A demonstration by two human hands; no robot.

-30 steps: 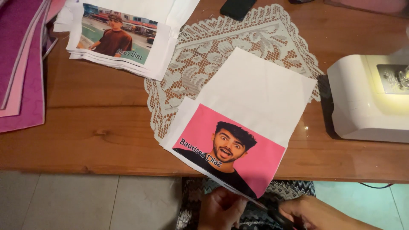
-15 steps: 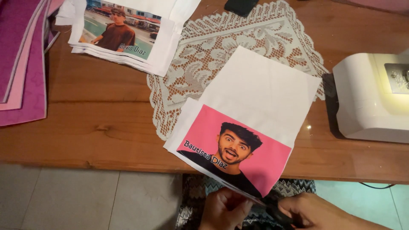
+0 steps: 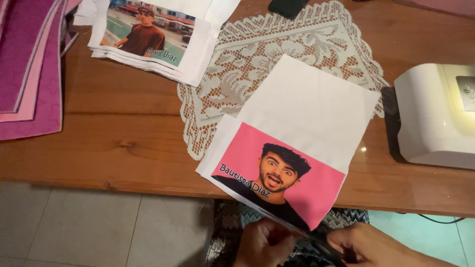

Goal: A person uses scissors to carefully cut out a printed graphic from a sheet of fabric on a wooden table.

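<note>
Hands meet at the bottom edge of the frame, just below the near edge of the wooden table (image 3: 99, 148). The left hand (image 3: 264, 242) is curled narrow, its fingers pinching the lower edge of a white fabric sheet (image 3: 316, 104) with a pink portrait print. The right hand (image 3: 368, 244) is closed around dark-handled scissors (image 3: 324, 243), whose blades lie against the sheet's lower right corner; most of the tool is hidden between the two hands. The sheet lies tilted in the centre of the frame, its upper part resting on a cream lace doily (image 3: 267, 54) and its printed lower end hanging over the table edge toward the person's lap. Patterned zigzag cloth (image 3: 232, 227) shows under the hands.

At the upper left centre lies a stack of white fabric sheets (image 3: 153, 39), the top one printed with a street scene and a figure, well apart from the hands. Folded magenta and pink fabric (image 3: 29, 69) fills the far left of the frame. A white sewing machine (image 3: 435, 118) stands at the right edge, near the sheet's upper right corner but not touching it. A dark flat object (image 3: 287, 7) sits at the top edge, partly cut off. Pale floor tiles (image 3: 89, 227) show at the lower left.
</note>
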